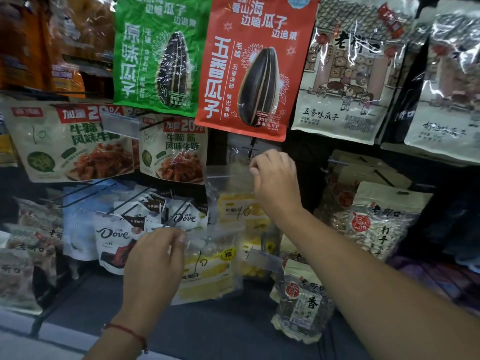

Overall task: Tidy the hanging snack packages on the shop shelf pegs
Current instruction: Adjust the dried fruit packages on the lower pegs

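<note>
Right hand (275, 183) pinched top of clear packet of yellow snack (239, 201), centre frame, at 6 o'clock from red seed bag (249, 68). Left hand (155, 261) gripped top edge of second clear yellow packet (210, 266), at 7 o'clock from first. Both packets transparent, glossy, handwritten marks.

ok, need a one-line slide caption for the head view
Left hand pinches the lower clear bag of yellow snacks while right hand pinches the upper clear bag at its peg.
</note>
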### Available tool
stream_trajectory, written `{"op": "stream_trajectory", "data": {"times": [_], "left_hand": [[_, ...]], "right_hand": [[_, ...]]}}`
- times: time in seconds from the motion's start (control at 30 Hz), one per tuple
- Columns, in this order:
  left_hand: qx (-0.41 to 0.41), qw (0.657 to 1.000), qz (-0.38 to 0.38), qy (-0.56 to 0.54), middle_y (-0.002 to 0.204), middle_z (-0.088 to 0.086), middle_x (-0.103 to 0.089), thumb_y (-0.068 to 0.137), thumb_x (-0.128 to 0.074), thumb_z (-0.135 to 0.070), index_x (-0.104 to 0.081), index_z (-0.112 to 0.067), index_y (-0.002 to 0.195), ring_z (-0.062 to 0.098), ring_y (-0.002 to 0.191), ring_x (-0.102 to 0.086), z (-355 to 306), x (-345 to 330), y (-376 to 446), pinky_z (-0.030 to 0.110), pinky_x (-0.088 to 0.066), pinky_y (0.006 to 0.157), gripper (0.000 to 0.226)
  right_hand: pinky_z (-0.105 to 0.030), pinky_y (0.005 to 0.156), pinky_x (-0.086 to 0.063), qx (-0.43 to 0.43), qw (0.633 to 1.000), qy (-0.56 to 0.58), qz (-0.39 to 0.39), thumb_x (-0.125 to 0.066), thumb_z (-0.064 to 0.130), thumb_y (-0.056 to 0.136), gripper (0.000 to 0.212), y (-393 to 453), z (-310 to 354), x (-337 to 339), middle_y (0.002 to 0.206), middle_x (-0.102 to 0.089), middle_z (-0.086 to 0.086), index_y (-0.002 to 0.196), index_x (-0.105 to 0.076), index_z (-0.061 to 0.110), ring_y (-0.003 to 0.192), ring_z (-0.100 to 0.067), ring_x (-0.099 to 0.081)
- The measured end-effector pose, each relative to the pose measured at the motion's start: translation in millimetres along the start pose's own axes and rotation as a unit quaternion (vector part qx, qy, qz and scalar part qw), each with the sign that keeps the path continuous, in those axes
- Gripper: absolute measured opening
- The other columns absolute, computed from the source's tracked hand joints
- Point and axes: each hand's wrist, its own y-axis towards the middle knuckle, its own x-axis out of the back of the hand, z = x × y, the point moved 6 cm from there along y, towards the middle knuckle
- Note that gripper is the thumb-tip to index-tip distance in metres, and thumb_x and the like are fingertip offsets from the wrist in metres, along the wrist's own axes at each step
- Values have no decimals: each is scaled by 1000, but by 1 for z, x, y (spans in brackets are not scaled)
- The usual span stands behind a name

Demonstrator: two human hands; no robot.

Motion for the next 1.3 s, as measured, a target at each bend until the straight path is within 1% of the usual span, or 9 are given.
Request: {"op": "stream_trajectory", "data": {"times": [0.17,0.43,0.6,0.77,0.83,1.0,1.07,1.17,1.3], "left_hand": [[12,1000,-5,-24,83,-14,-60,95,-55,-31,-65,-21,90,13,85,-55,0,6,-1,32,-42,67,15],[7,998,2,-61,85,-14,-63,95,-54,-34,-69,-21,96,13,86,-58,-8,13,-10,43,-52,71,20],[-16,997,12,-70,87,-15,-63,95,-56,-34,-70,-22,97,12,85,-59,-28,13,-8,41,-53,72,18],[-19,996,42,-81,84,-16,-64,96,-53,-39,-69,-27,92,10,84,-59,-50,8,36,40,-54,73,20],[-24,994,40,-99,83,-15,-65,96,-54,-36,-69,-26,92,7,82,-60,-69,8,60,36,-53,72,19],[-3,992,75,-104,79,-17,-63,96,-56,-34,-67,-27,89,2,77,-59,-101,-16,112,27,-46,67,15],[17,992,87,-94,79,-17,-62,96,-56,-35,-66,-28,88,7,80,-60,-100,-33,128,27,-45,71,14],[55,991,90,-86,84,-7,-66,95,-57,-36,-69,-23,92,15,83,-61,-94,-53,146,28,-45,73,18],[39,993,87,-73,84,-8,-68,95,-57,-36,-69,-24,92,14,80,-62,-94,-65,159,30,-50,72,17]], "right_hand": [[-29,84,-28,-26,999,24,-14,-53,20,95,7,-12,-13,36,95,-56,4,95,-60,19,92,-18,-48],[-27,86,-29,-49,998,37,4,-51,22,98,10,-30,-27,114,91,-59,10,98,-61,22,88,-11,-50],[-32,83,-34,-54,998,29,18,-56,19,95,7,-59,-43,151,87,-56,13,94,-63,23,88,-15,-52],[-34,76,-40,-73,995,49,47,-60,18,92,8,-82,-60,177,83,-58,15,91,-64,24,84,-14,-54],[-32,74,-38,-76,994,47,56,-60,18,92,9,-88,-63,182,81,-56,17,89,-62,27,82,-11,-51],[-35,71,-43,-83,993,71,53,-55,24,95,11,-91,-70,180,82,-58,19,88,-61,31,82,-10,-54],[-30,68,-41,-84,992,77,47,-52,30,91,10,-91,-71,176,82,-57,22,89,-61,33,81,-7,-54],[-24,68,-40,-104,988,105,51,-52,31,92,10,-96,-74,166,82,-59,22,87,-61,34,83,-2,-55],[-34,71,-47,-115,984,126,55,-44,43,87,20,-104,-81,149,86,-61,21,87,-62,35,85,-4,-57]]}}
